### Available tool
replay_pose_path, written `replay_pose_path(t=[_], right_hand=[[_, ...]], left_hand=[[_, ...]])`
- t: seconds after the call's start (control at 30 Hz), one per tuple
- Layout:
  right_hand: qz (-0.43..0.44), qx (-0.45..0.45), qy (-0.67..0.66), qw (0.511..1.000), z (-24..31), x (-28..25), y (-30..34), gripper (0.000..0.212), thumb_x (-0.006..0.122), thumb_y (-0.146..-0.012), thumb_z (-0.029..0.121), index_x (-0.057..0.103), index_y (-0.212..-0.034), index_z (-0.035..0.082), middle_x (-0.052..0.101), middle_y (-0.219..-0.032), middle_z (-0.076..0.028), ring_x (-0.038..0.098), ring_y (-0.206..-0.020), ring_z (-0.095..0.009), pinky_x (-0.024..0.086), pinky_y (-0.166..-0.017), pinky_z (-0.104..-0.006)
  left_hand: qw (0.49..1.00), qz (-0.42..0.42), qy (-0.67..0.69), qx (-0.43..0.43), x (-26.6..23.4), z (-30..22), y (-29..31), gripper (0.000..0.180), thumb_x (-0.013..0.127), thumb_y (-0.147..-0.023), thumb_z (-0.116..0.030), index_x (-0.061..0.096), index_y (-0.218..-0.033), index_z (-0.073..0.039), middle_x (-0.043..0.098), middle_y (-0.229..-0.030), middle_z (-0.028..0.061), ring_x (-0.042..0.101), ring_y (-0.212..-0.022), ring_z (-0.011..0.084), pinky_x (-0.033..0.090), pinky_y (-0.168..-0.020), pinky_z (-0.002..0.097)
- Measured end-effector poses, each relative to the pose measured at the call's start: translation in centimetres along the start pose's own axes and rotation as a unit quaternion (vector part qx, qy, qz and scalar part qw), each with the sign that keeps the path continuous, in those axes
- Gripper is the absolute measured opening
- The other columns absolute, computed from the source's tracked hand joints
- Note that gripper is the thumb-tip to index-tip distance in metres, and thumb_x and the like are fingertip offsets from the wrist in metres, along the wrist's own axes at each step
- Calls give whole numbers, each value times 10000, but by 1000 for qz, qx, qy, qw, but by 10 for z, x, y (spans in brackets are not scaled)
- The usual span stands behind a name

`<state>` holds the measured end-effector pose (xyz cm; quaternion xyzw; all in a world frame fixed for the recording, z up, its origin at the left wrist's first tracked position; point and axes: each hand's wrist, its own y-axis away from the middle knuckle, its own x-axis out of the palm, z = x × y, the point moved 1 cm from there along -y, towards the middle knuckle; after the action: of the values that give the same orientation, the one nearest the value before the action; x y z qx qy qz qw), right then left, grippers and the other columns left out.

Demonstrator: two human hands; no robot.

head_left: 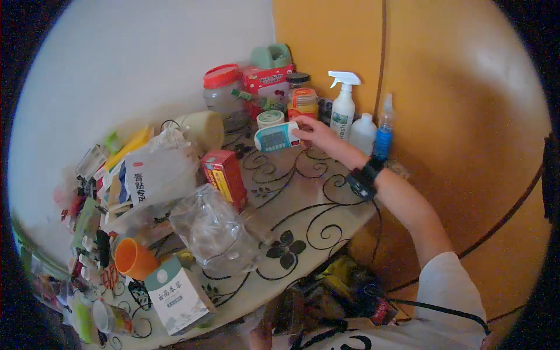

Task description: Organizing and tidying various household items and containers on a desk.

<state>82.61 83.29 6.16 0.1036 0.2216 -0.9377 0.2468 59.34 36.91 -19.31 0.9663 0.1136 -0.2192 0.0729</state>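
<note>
My right hand (315, 135) reaches over the far part of the table, its fingers closed on the right end of a white plastic bottle (279, 139) with a teal label. The bottle is tipped on its side; I cannot tell whether it touches the table. Just behind it stands a small round tub (270, 119) with a pale green lid. A jar with an orange-yellow label (303, 104) is close behind my fingers. At the lower edge a dim skin-toned shape may be part of my left hand; its fingers cannot be made out.
A white spray bottle (343, 108), a white bottle (363, 133) and a blue-filled bottle (383, 135) line the right. A red-lidded jar (223, 93) stands behind. Leftward are a red box (224, 178), clear plastic bag (217, 233), orange cup (135, 258) and white-green box (178, 298).
</note>
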Motion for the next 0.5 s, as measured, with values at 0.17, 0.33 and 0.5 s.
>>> replay_pose_path(t=[0.17,0.33,0.5], right_hand=[[-60,-79,32,995,25,-16,53,275,634,-912,117,547,-1162,42,561,-982,2,574,-779,-94,496,-671,-236],[-113,-282,226,926,55,-21,109,360,715,-772,-39,625,-1100,80,532,-1125,-45,566,-973,-126,499,-784,-253],[-172,-376,392,821,77,-15,157,355,779,-702,66,670,-1018,185,584,-1057,-56,614,-934,-223,518,-812,-330]], left_hand=[[979,-16,-150,138,7,2,-6,364,533,-951,-109,537,-1300,-5,590,-1259,188,622,-1037,325,525,-815,381],[978,15,-168,127,16,13,-2,336,548,-939,-92,563,-1263,-7,598,-1233,193,599,-1076,329,511,-856,397],[960,9,-225,169,24,24,-4,333,527,-952,-103,557,-1269,-6,589,-1240,196,575,-1118,337,502,-897,402]])
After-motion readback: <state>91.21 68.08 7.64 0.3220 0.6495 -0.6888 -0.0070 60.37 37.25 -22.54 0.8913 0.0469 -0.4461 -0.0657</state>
